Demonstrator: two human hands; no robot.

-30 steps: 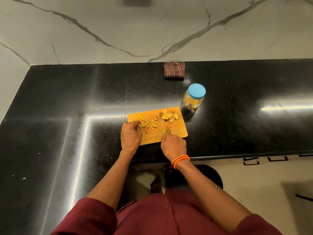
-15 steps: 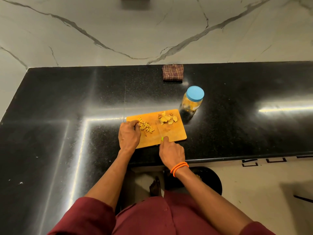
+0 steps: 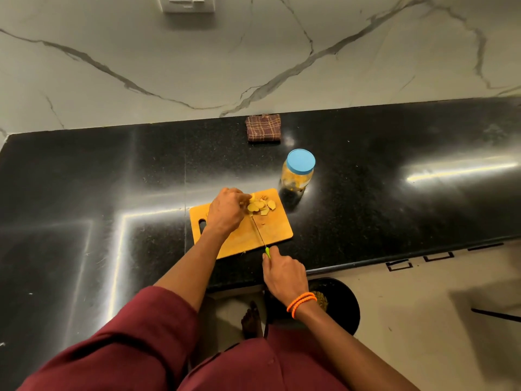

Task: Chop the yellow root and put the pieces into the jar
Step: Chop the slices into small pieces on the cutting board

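1. Judging the yellow root slices as light, stiff and brittle — best pinched by their edges; heaped at the far side of the cutting board on the bench, near the lidded jar.
2. Left hand: fingertips curled, pinching at the heap.
3. Right hand: wrapped round the knife handle — blade flat on the board.

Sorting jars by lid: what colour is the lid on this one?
Light blue; the lid shows clearly in the head view, closed on the jar.
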